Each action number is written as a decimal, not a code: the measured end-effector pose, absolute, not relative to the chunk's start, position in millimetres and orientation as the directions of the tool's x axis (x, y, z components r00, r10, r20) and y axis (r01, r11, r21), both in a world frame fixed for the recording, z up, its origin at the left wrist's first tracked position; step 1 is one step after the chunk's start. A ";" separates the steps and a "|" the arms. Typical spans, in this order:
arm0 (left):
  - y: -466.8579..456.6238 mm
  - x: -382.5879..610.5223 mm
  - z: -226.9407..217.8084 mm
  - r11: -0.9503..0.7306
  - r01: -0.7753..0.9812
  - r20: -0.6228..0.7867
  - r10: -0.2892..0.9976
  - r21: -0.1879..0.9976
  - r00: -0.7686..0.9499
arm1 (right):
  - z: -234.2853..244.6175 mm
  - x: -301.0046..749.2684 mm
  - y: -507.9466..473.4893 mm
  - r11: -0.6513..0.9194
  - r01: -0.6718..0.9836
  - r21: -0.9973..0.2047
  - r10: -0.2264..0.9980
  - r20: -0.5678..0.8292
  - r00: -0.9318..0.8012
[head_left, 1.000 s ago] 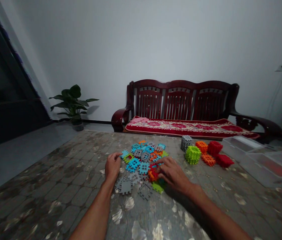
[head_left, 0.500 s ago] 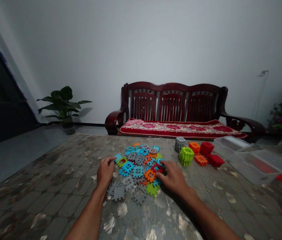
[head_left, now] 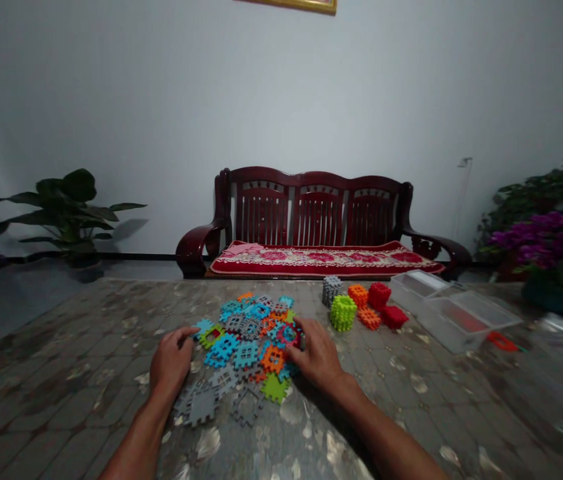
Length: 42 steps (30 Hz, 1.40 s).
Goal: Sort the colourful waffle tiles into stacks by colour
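Observation:
A loose heap of notched plastic tiles (head_left: 246, 354) in blue, grey, orange, green and red lies on the table in front of me. At the heap's left edge, my left hand (head_left: 171, 359) rests with its fingers partly bent and a fingertip by a light blue tile (head_left: 204, 327). It holds nothing that I can see. On the opposite side, my right hand (head_left: 317, 353) has its thumb and fingers around a red tile (head_left: 287, 335), partly hidden by the hand. Close to that thumb lies an orange tile (head_left: 273, 359). Grey tiles (head_left: 203, 405) lie nearest me.
Right of the heap stand a grey stack (head_left: 332, 291), a green stack (head_left: 343, 313), orange stacks (head_left: 358, 295) and red stacks (head_left: 379, 296). Farther right are clear plastic boxes (head_left: 454, 333), an orange-red piece (head_left: 502, 342) and a clear plastic bag (head_left: 556, 380). Beyond the table stands a wooden bench (head_left: 291, 207).
The view has swung right, so the table things sit farther left and the purple flowers and plastic bag show more. Both hands stay at the heap's sides, the right hand still at the red tile.

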State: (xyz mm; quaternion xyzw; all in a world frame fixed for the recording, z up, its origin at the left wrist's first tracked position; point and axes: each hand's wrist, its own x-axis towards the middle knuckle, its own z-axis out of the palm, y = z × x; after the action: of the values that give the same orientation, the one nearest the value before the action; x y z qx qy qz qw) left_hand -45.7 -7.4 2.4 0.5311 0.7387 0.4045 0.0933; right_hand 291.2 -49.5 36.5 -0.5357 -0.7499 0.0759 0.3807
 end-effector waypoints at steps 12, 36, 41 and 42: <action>-4.1 -51.3 -1.3 0.111 0.747 0.305 0.866 0.656 -0.396 | 61.8 481.4 2.2 -0.010 0.700 -0.714 0.704 0.492 0.512; -0.8 -52.5 1.4 0.161 0.768 0.246 0.889 0.620 -0.386 | 41.3 529.3 -20.1 -0.434 0.784 -0.443 0.772 0.265 0.577; -0.1 -53.6 0.4 0.170 0.763 0.234 0.891 0.623 -0.389 | 39.5 532.1 -17.7 -0.436 0.786 -0.438 0.773 0.265 0.576; 0.1 -53.9 -0.3 0.166 0.764 0.239 0.890 0.624 -0.388 | 39.1 533.2 -17.8 -0.430 0.788 -0.440 0.773 0.271 0.573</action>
State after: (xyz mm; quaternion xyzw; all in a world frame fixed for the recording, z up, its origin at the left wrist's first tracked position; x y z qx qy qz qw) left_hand -53.9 0.1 -0.3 0.5455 0.7580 0.3458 0.0910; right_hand 533.2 -17.8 39.1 -0.8455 -0.4618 -0.0137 0.2679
